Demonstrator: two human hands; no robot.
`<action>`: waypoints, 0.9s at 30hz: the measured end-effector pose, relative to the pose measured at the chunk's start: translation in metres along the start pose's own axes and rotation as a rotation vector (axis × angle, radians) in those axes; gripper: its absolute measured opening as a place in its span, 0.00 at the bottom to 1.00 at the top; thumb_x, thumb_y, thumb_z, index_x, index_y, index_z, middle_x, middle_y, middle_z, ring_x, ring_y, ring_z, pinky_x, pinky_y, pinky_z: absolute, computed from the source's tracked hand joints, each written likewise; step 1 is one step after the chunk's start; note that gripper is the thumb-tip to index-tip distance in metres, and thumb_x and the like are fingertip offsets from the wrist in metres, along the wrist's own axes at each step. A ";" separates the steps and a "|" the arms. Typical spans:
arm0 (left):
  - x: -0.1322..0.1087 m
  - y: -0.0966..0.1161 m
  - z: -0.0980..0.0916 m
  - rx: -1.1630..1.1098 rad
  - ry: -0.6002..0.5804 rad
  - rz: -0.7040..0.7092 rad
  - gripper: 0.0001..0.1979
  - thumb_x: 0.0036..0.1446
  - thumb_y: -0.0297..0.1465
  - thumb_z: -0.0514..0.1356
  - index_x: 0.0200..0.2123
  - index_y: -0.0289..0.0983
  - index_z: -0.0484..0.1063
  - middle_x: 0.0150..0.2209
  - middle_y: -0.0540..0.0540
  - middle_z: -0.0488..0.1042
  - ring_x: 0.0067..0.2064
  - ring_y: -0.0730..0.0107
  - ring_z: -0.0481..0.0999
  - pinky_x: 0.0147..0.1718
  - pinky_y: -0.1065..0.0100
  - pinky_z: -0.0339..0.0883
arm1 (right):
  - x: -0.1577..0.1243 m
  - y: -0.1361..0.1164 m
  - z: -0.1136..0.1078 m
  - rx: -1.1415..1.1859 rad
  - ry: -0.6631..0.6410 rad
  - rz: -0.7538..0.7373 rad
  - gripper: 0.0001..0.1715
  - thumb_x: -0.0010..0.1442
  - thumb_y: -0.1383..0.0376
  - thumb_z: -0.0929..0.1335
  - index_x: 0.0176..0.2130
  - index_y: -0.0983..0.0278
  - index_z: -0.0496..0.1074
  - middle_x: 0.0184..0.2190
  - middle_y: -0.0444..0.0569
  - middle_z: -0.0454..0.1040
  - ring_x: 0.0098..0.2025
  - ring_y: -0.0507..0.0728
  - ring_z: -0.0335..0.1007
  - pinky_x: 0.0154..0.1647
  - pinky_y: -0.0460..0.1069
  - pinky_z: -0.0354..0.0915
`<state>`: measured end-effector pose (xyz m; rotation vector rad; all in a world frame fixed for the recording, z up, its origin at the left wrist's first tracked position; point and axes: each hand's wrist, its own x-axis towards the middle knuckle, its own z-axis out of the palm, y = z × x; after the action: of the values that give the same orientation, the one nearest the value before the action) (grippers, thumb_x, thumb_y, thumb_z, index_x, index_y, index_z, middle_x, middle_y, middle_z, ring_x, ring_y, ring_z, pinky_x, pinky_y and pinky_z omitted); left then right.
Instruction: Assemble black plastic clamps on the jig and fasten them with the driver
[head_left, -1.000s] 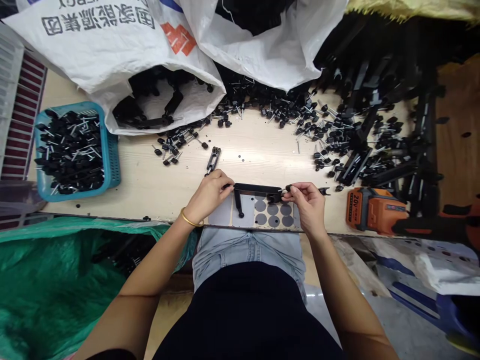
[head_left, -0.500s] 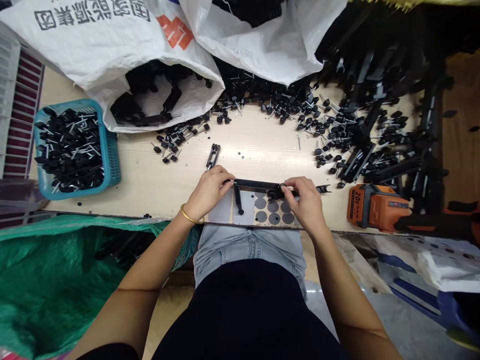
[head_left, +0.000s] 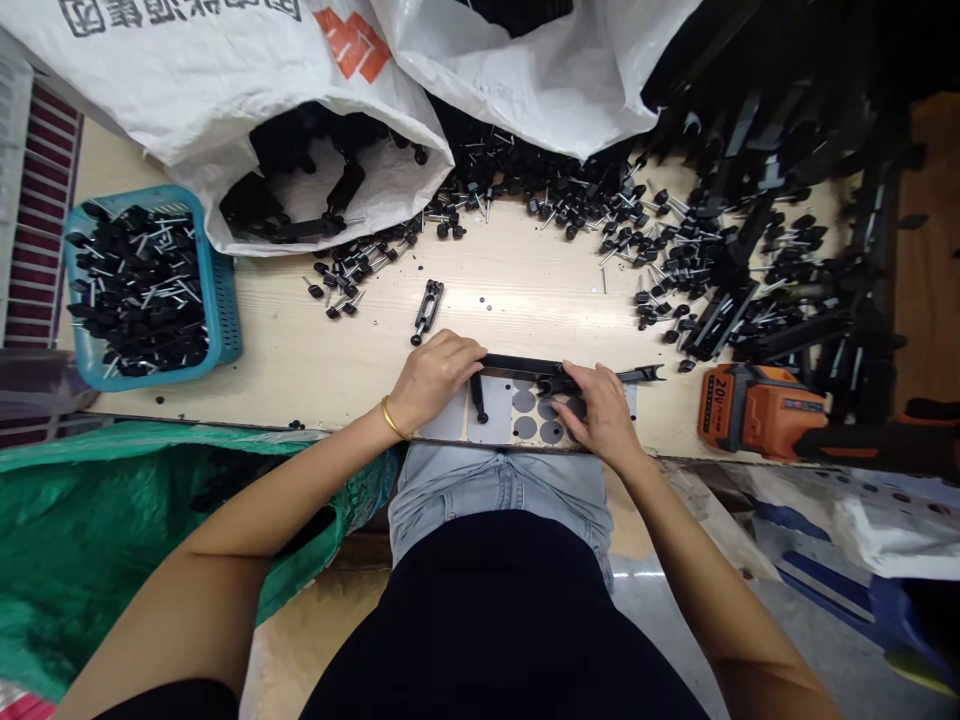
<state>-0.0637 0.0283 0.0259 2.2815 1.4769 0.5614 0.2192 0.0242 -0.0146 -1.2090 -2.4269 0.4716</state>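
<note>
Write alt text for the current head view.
A person's left hand grips one end of a black bar over a pale workbench while the right hand touches the other end. A blue basket of black-headed pins stands at left, an orange power tool at right.

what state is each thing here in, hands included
Long black bar: crosswise, one hand at each end
Left hand: fingers closed at the bar's left end
Right hand: thumb and fingers apart
Small black part: lying loose
Blue basket: heaped with black-headed pins
White sack: mouth open
Green bag: open
</note>
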 end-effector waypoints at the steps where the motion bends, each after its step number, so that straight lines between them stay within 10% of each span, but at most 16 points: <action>1: -0.001 -0.003 0.001 0.003 0.007 0.005 0.09 0.63 0.28 0.55 0.41 0.36 0.75 0.42 0.42 0.78 0.43 0.63 0.75 0.42 0.61 0.72 | -0.003 0.003 0.004 -0.021 -0.006 -0.026 0.31 0.62 0.61 0.65 0.62 0.62 0.54 0.52 0.56 0.71 0.53 0.61 0.68 0.61 0.62 0.56; 14: 0.006 -0.031 0.010 -0.024 -0.130 -0.150 0.13 0.56 0.31 0.64 0.46 0.42 0.76 0.41 0.46 0.80 0.50 0.62 0.76 0.47 0.62 0.71 | -0.003 0.013 0.028 -0.146 0.004 -0.014 0.29 0.64 0.65 0.61 0.63 0.61 0.54 0.45 0.55 0.72 0.47 0.61 0.67 0.51 0.60 0.58; 23: 0.037 -0.023 -0.005 0.091 -0.360 -0.263 0.11 0.49 0.31 0.67 0.39 0.43 0.80 0.26 0.48 0.78 0.33 0.60 0.77 0.31 0.65 0.68 | 0.001 0.018 0.033 -0.195 -0.009 -0.056 0.30 0.65 0.67 0.60 0.64 0.62 0.53 0.40 0.55 0.72 0.42 0.61 0.64 0.46 0.58 0.57; 27: 0.024 -0.019 0.009 -0.077 -0.251 -0.263 0.28 0.50 0.33 0.67 0.55 0.40 0.69 0.37 0.45 0.78 0.39 0.60 0.77 0.38 0.64 0.68 | -0.002 0.018 0.028 -0.190 -0.027 0.003 0.30 0.64 0.67 0.60 0.65 0.63 0.53 0.38 0.55 0.71 0.42 0.62 0.63 0.46 0.59 0.57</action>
<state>-0.0645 0.0570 0.0117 1.9729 1.5642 0.2414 0.2188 0.0291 -0.0477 -1.2898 -2.5405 0.2641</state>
